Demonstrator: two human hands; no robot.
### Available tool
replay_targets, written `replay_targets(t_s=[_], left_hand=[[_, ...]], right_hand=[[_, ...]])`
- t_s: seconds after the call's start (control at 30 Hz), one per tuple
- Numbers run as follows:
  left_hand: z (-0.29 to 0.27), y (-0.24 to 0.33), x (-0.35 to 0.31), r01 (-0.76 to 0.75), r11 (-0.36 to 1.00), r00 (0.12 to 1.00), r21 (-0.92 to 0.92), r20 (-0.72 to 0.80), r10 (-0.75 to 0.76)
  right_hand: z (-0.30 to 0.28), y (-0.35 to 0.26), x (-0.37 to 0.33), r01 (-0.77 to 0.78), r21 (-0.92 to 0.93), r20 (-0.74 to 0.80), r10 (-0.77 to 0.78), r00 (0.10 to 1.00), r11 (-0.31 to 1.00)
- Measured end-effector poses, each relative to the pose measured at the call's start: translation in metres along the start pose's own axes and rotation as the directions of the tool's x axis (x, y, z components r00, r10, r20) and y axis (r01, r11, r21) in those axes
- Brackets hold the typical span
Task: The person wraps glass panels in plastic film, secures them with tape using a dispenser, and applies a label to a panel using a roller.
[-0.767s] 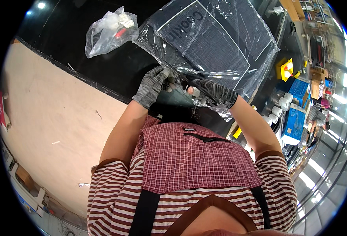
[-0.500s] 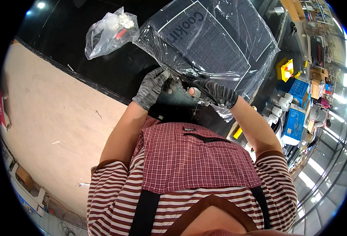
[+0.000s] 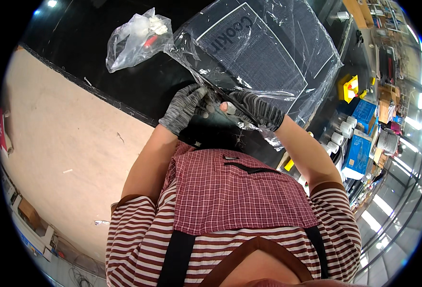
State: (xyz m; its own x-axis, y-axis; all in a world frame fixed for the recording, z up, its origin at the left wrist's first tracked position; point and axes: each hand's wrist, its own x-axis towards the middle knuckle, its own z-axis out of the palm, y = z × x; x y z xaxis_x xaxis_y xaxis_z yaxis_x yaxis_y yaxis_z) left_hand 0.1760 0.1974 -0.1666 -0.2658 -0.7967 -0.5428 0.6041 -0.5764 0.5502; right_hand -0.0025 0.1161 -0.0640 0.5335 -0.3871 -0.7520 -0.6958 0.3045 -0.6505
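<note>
A dark grey woven mat (image 3: 263, 60) with pale printed lines lies on the black table, covered in clear plastic film (image 3: 311, 93). My left hand (image 3: 184, 107), in a grey striped glove, pinches the film at the mat's near left edge with bent fingers. My right hand (image 3: 259, 110), gloved alike with a bare thumb tip showing, is closed over the same near edge, a little to the right. Crumpled film hangs below my right hand. The fingertips of both hands are partly hidden by the edge and the film.
A clear plastic bag (image 3: 137, 40) with white and red pieces sits left of the mat. To the right are a yellow bin (image 3: 348, 88), white rolls (image 3: 336, 138) and blue boxes (image 3: 357, 154). The black table's edge (image 3: 77, 76) borders a pale floor (image 3: 72, 143).
My right hand has moved slightly left along the mat's edge, nearer to my left hand. My left hand stays almost in place, still pinching.
</note>
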Motion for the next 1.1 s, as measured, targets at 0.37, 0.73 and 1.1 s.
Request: replay_targets(t_s=[0.37,0.73,1.1], left_hand=[[-0.01,0.031,0.007,-0.157,0.981,0.983,0.114,-0.077,0.167],[-0.017,0.027,0.001,-0.195,0.977,0.975,0.09,-0.088,0.203],[-0.023,0.033,-0.008,-0.196,0.965,0.974,0.173,-0.076,0.211]], right_hand=[[0.001,0.015,0.029,-0.137,0.175,0.078,0.125,0.989,0.975],[-0.002,-0.002,0.048,-0.088,-0.077,-0.003,0.088,0.996,0.993],[0.004,-0.012,0.078,-0.02,-0.21,-0.008,0.019,1.0,0.977]])
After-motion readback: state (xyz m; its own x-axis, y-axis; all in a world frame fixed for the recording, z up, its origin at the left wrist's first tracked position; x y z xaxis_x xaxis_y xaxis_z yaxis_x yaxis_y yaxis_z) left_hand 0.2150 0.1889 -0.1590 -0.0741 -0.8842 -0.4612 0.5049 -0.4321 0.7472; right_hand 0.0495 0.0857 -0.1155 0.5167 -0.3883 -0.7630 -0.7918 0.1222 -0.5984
